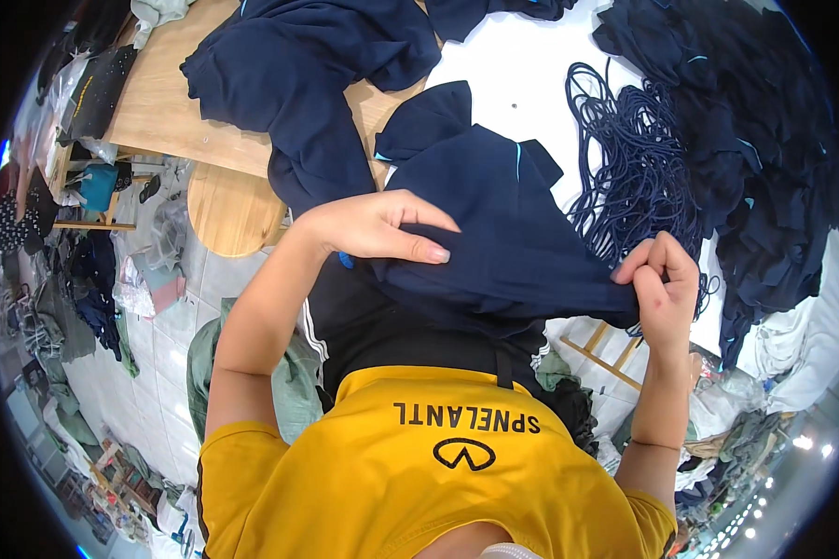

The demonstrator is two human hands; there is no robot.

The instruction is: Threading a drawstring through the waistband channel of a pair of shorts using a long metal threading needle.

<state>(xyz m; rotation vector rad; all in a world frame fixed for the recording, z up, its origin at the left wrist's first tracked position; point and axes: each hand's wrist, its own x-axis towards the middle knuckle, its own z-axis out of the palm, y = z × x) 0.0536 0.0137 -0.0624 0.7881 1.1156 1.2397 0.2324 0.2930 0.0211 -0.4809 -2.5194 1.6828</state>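
Note:
A navy blue garment piece [503, 224] stretches from the table edge toward my lap, with a short light-blue mark near its upper part. My left hand [373, 226] rests at its left side, thumb and index finger stretched out and apart over the cloth; the other fingers are hidden. At the right end, my right hand [660, 284] pinches the cloth's edge between thumb and curled fingers. The near edge of the cloth runs fairly straight between both hands.
Beyond the cloth lies a tangle of navy cords [629, 158] on a white surface [522, 79]. Dark navy garments [755, 140] heap up at the right, and another navy garment [298, 74] covers part of the wooden table [158, 98]. A rounded wooden stool [228, 210] stands left.

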